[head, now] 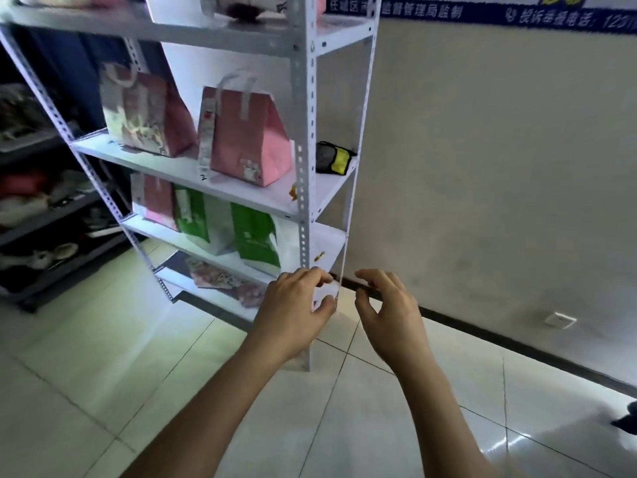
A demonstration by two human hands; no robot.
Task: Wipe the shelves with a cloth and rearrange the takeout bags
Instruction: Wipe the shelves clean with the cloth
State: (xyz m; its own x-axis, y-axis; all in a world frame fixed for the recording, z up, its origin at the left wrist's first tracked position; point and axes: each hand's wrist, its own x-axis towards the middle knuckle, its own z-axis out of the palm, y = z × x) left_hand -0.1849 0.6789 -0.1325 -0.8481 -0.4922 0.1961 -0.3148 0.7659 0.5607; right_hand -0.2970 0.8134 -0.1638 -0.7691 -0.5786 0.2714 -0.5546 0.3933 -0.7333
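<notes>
Two pink bags (pixel 248 139) stand on the middle shelf (pixel 241 196), the folded cloth (pixel 332 158) at its right end. Both hands, left (pixel 293 313) and right (pixel 387 312), hover lower with fingers loosely curled, holding nothing. Wiping seems not yet begun; next they must reach up for the cloth.

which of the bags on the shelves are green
The two green bags standing on the third shelf down, beside a pink one. The bags on the shelf above are pink or patterned, not green.
</notes>
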